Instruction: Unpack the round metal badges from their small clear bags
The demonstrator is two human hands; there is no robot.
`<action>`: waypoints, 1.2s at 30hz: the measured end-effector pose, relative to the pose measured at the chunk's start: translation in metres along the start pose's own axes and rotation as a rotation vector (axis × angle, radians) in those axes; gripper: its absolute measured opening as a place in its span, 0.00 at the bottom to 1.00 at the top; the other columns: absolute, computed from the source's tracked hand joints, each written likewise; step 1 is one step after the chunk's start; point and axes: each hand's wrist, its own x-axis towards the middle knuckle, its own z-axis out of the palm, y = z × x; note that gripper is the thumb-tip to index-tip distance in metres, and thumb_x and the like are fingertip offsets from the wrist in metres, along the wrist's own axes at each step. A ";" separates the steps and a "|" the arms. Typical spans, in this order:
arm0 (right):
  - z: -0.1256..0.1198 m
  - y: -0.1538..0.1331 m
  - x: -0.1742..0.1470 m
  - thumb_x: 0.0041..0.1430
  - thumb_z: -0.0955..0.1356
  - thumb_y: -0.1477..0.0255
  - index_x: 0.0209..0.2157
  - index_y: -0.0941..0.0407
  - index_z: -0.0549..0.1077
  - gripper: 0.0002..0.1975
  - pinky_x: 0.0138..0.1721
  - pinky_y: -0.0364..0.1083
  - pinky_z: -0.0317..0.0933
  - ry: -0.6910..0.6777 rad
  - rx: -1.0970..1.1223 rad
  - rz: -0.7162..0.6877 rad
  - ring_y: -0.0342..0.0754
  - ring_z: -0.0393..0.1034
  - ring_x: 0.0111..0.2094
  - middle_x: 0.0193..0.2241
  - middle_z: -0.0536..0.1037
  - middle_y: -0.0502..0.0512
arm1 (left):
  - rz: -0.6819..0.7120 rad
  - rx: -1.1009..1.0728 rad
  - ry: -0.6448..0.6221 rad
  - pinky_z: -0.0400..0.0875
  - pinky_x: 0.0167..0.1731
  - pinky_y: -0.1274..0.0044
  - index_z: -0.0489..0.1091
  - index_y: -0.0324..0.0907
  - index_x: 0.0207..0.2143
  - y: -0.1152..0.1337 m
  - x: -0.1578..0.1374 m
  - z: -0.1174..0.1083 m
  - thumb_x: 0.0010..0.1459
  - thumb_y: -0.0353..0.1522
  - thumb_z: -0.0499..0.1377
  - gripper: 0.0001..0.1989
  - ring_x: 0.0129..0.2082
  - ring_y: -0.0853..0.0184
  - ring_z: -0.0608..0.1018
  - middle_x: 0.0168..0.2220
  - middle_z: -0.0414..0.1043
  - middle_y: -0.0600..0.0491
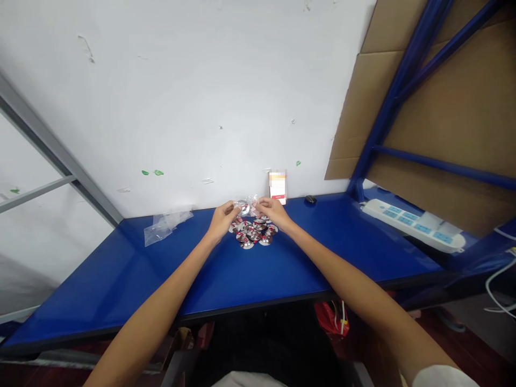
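Observation:
Above the far part of the blue table, my left hand pinches one side of a small clear plastic bag. A shiny round metal disc shows by its fingertips; whether it lies fully inside the bag I cannot tell. The bag's other side is pinched between the fingers of my right hand. Just below both hands lies a loose pile of similar shiny discs with red parts, overlapping each other. Their finer detail is too small to make out.
Clear plastic bags lie at the table's left. A lit phone leans on the wall behind my right hand, near a small black object. A white power strip is at the right, beside a blue metal frame.

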 end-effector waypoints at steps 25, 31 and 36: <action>-0.006 -0.004 0.001 0.57 0.71 0.70 0.39 0.55 0.82 0.09 0.34 0.46 0.76 0.038 -0.052 0.061 0.48 0.79 0.31 0.35 0.85 0.54 | 0.050 0.170 0.029 0.76 0.29 0.73 0.79 0.43 0.48 -0.002 -0.003 0.000 0.64 0.47 0.62 0.19 0.29 0.62 0.81 0.36 0.81 0.51; -0.006 -0.008 -0.001 0.57 0.73 0.72 0.42 0.57 0.82 0.11 0.40 0.47 0.79 -0.031 0.135 0.123 0.47 0.80 0.32 0.37 0.86 0.55 | 0.013 -0.006 0.034 0.75 0.28 0.74 0.78 0.41 0.43 0.003 0.000 -0.003 0.62 0.47 0.64 0.18 0.28 0.64 0.78 0.35 0.79 0.51; -0.004 -0.005 -0.002 0.55 0.77 0.70 0.45 0.57 0.80 0.16 0.42 0.49 0.81 -0.077 0.232 0.082 0.50 0.82 0.34 0.37 0.86 0.56 | -0.016 -0.138 0.083 0.73 0.28 0.75 0.77 0.40 0.38 0.001 0.002 -0.009 0.60 0.45 0.66 0.17 0.26 0.66 0.77 0.31 0.75 0.53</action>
